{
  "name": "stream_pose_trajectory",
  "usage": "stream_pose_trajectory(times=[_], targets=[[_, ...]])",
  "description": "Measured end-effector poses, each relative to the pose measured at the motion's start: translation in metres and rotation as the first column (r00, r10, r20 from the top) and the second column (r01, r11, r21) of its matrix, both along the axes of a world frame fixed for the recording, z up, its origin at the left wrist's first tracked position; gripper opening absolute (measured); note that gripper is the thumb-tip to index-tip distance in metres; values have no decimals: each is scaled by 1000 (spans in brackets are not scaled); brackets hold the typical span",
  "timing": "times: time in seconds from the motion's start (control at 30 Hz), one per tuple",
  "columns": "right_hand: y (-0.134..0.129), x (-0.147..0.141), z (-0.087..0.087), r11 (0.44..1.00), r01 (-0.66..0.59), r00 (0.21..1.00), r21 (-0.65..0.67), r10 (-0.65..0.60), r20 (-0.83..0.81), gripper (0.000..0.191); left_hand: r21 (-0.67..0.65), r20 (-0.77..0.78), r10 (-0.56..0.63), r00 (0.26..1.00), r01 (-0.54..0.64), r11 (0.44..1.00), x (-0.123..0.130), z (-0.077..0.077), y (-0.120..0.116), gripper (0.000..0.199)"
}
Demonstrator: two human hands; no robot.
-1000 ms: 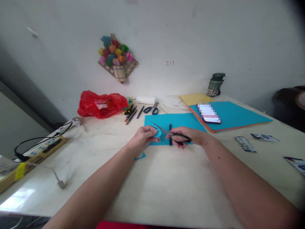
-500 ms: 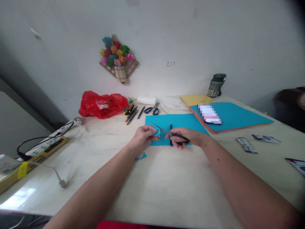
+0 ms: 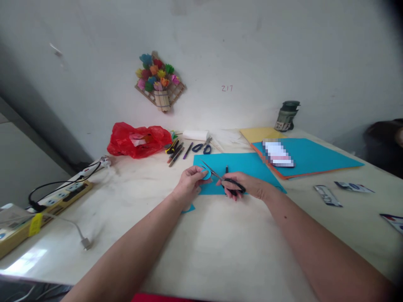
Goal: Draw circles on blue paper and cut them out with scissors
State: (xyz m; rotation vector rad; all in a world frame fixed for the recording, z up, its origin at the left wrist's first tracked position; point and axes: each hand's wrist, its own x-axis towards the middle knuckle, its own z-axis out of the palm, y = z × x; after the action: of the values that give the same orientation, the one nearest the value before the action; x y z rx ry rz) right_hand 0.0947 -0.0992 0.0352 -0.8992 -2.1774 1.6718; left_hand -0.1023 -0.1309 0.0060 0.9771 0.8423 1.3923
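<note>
My left hand (image 3: 192, 181) pinches a small round piece of blue paper (image 3: 207, 174) between thumb and fingers. In my right hand (image 3: 236, 184) are black-handled scissors (image 3: 233, 185), their blades pointing left and slightly parted at the edge of the piece. Beneath both hands lies a blue paper sheet (image 3: 248, 162) on the table. A dark pen (image 3: 226, 169) rests on that sheet, partly hidden by my right hand. Near my left wrist is a blue paper offcut (image 3: 189, 208), partly covered by the forearm.
A red plastic bag (image 3: 138, 140), several pens (image 3: 176, 155) and blue-handled scissors (image 3: 203, 146) lie at the back. Stacked coloured sheets (image 3: 321, 157) bear a phone (image 3: 278, 153) on the right, near a green bottle (image 3: 287, 116). A power strip (image 3: 63, 197) runs along the left.
The scissors' handles have come closer together as my right hand closed and shifted slightly left. My left hand still holds the round piece. The whole view has moved a little.
</note>
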Motion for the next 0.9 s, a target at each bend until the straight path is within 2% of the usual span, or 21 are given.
stream_pose_trajectory(times=[0.3,0.6,0.9], targets=[[-3,-3,1,1000,27,999,8,-27,-41,28,34,31,48,998,-49,998,2,0,1,19],[1,-3,-6,999,28,998,22,-26,-51,26,70,9,63,998,-63,996,2,0,1,18],[4,-4,-10,999,32,999,43,-31,-32,26,41,-29,73,997,-72,997,0,-1,2,18]])
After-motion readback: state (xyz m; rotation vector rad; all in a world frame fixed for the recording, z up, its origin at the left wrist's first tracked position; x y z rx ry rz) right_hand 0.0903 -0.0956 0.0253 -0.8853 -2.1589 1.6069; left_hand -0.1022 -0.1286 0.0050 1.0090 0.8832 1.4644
